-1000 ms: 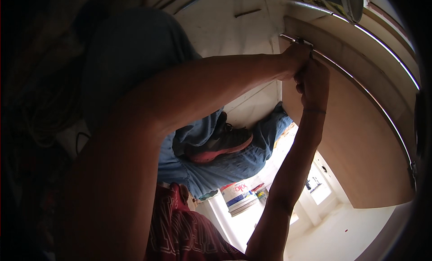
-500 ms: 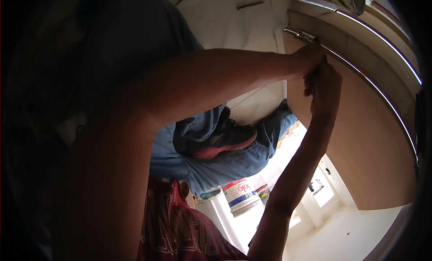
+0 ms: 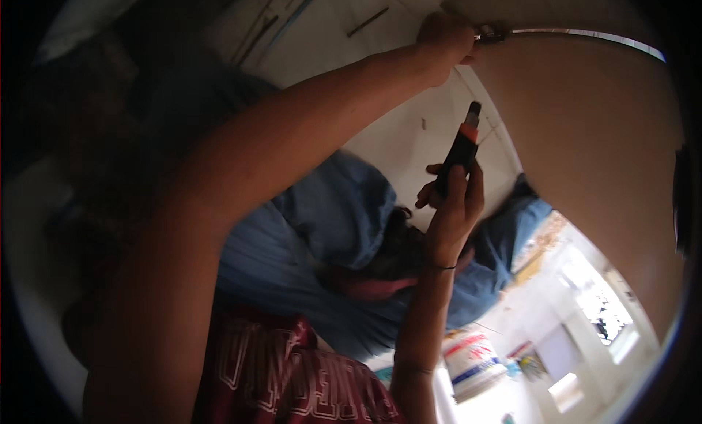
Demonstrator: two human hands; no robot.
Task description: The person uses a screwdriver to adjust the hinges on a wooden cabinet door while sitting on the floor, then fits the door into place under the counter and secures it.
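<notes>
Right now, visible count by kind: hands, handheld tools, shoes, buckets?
Left hand and right hand: 2
Black-and-orange handheld tool: 1
Shoe with reddish sole: 1
White bucket with red and blue print: 1
Total: 5

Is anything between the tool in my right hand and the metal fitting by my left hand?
Nothing visible stands between the tool and the metal fitting; your left hand is at the fitting's left end.

"How do we hold our left hand (image 3: 444, 45)?"
"Far out, elbow (image 3: 227, 204) bent, fingers blurred."
"And our right hand (image 3: 455, 201)?"
"We hold it lower, forearm (image 3: 424, 321) upward, fingers (image 3: 474, 190) wrapped in a grip."
</notes>
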